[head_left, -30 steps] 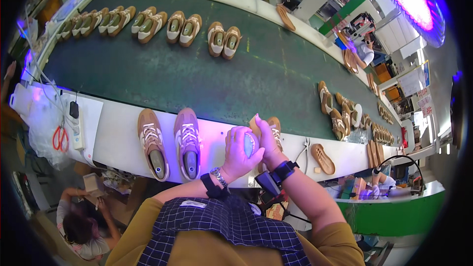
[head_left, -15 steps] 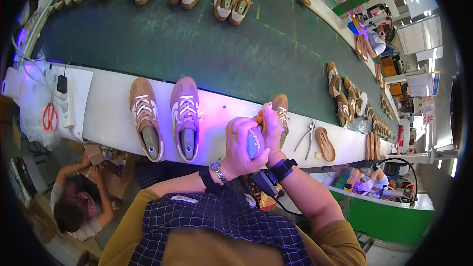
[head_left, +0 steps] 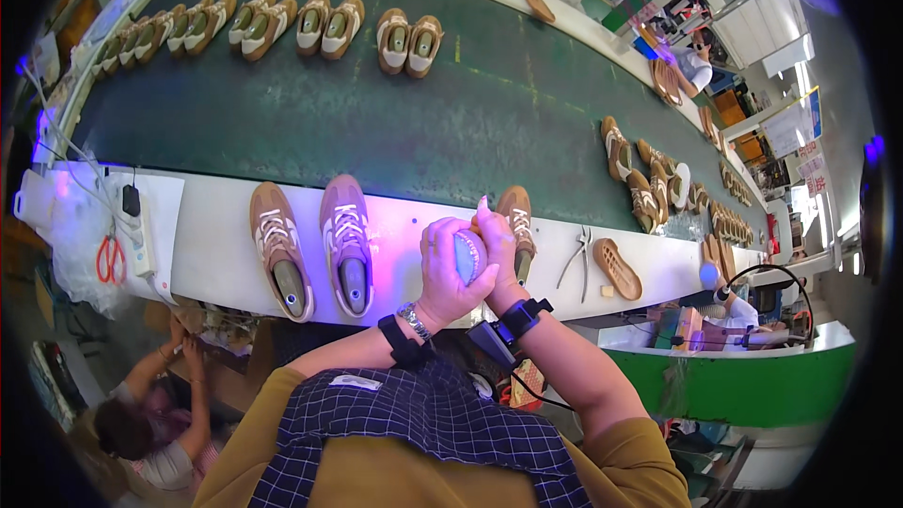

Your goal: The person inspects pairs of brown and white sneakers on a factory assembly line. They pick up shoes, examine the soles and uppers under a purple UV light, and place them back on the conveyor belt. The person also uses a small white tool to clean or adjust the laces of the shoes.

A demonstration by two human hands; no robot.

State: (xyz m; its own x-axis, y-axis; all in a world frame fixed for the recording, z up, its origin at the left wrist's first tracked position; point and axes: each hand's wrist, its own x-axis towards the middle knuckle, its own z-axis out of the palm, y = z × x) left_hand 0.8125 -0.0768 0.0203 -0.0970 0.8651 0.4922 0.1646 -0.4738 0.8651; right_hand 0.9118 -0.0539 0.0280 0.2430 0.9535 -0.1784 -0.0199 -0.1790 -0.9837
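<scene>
Both hands grip one shoe upper [head_left: 467, 258] above the near white ledge; only its pale bluish underside with a stitched rim shows, the rest hidden by my fingers. My left hand [head_left: 446, 271] wraps it from the left. Pressed against its right side is my right hand [head_left: 498, 249], fingers closed. Behind the right hand stands a brown shoe [head_left: 517, 212], partly covered. To the left, a brown lace-up shoe [head_left: 275, 237] and a pinkish-lit one [head_left: 345, 235] rest toes away from me. Pincers [head_left: 577, 261], a tan sole [head_left: 617, 269] and a small yellowish block [head_left: 607, 292] lie to the right.
Beyond the ledge runs a dark green conveyor belt [head_left: 310, 122] with paired shoes [head_left: 409, 42] at the far left and more shoes [head_left: 644, 193] at right. Red-handled scissors [head_left: 111, 260] and a power strip [head_left: 141, 240] sit at left. Other people work lower left [head_left: 155, 414] and at right [head_left: 734, 310].
My view has shifted, so the belt and far shoes sit lower in the picture. Both hands keep hold of the upper, which shows at a slightly different angle.
</scene>
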